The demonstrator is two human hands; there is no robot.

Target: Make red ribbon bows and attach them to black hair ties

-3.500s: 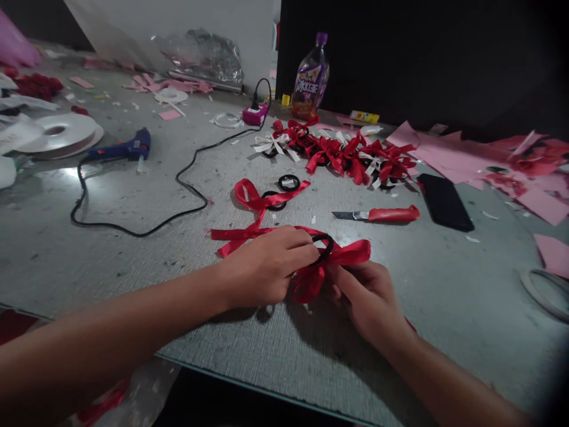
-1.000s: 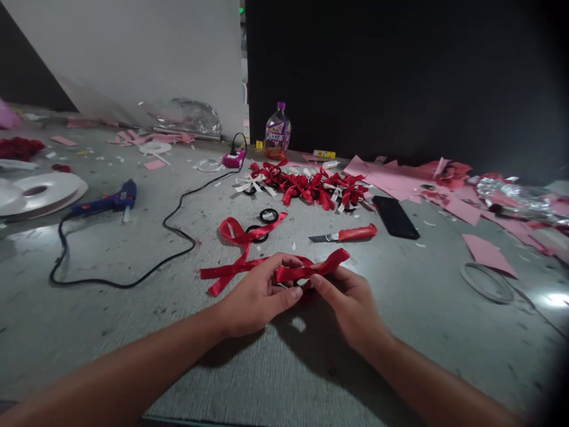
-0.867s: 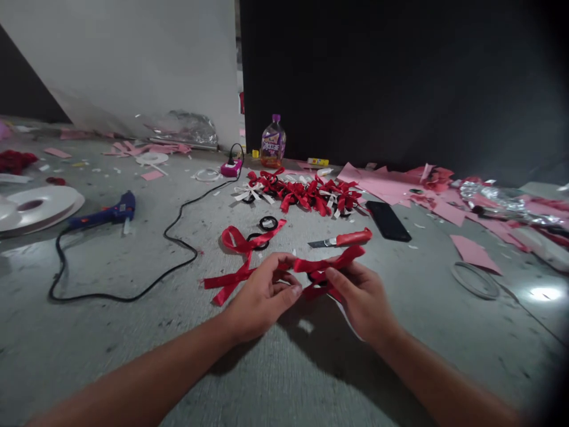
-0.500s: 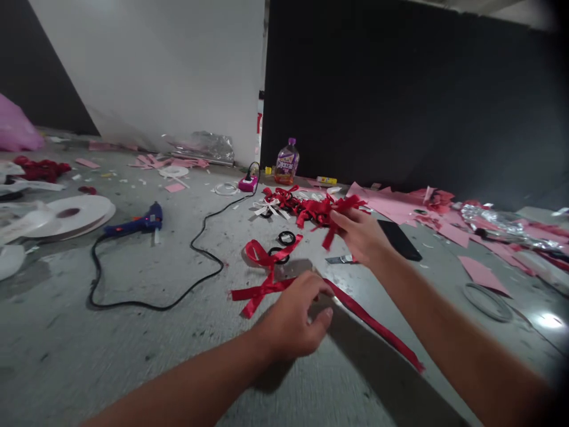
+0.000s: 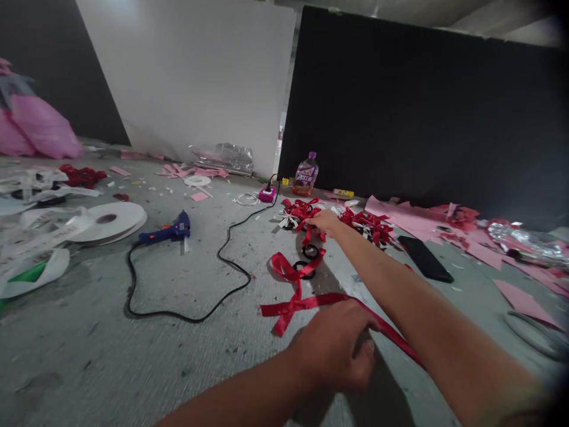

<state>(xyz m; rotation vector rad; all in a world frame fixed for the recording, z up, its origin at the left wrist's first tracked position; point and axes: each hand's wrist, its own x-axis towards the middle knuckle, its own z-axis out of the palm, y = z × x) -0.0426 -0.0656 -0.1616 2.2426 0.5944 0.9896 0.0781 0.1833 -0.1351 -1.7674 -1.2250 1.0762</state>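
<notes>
Bows (image 5: 370, 225) near bench's (image 5: 146, 362) far edge look done; two rings (image 5: 303, 251) remain. My left hand (image 5: 338, 345) loosely spread by ribbon (image 5: 319, 300); right hand (image 5: 326, 223) grip unclear.

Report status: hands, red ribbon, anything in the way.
Right hand at red bow pile, grip unclear. Left hand half-curled by long red ribbon. Right forearm blocking view of most of the knife.

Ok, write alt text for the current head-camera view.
A person's right hand is at clustered red and white ribbon bows; the left hand is by a long red satin ribbon. A blue plastic glue gun lies farther left.
</notes>
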